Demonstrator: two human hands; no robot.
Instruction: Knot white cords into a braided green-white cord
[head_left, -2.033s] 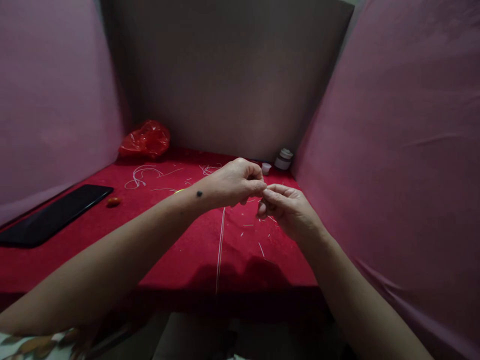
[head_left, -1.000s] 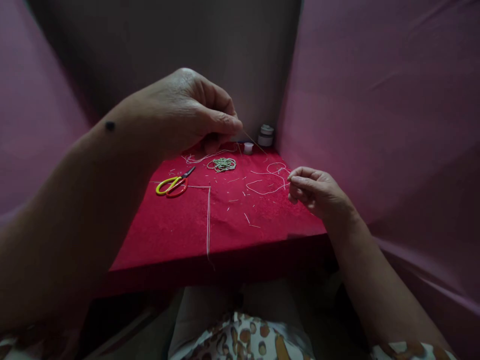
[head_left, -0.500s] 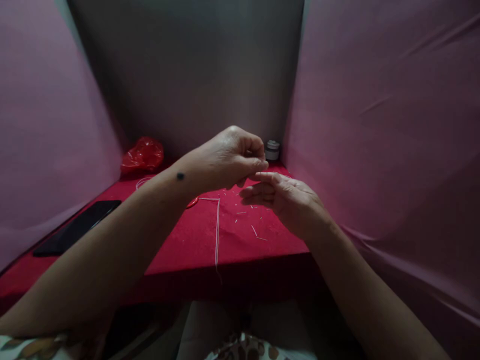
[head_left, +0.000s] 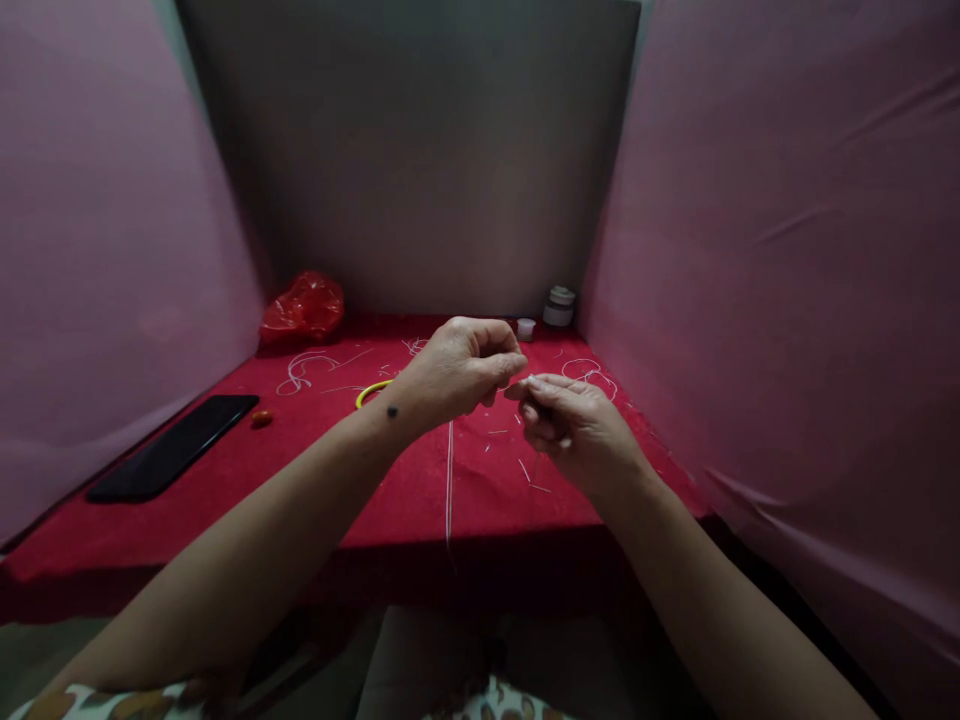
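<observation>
My left hand [head_left: 480, 365] is closed in a pinch above the middle of the table, its knuckles up. Just right of it and slightly lower, my right hand [head_left: 577, 415] pinches with its thumb against the index finger. A tiny bit of white thread [head_left: 530, 379] shows at the right thumb tip; the part at the left fingertips is too fine to follow. Below my left wrist, a doubled white string [head_left: 449, 480] runs down the cloth and over the front edge; its upper end is hidden. A yellow curved piece [head_left: 367, 392] is partly covered by that wrist.
The red-clothed table [head_left: 300, 500] bears a black phone [head_left: 172, 447], a small orange-red object [head_left: 261, 418], a red plastic bag [head_left: 304, 306], a lidded jar [head_left: 559, 306] and a small white cup [head_left: 526, 328]. Loose string [head_left: 296, 375] and several thread scraps lie around. Pink sheets hang on both sides.
My left hand has come lower. My right fingers, stretched out before, have curled and the thumb has closed on the index finger. The view has shifted, uncovering the yellow piece and orange-red object.
</observation>
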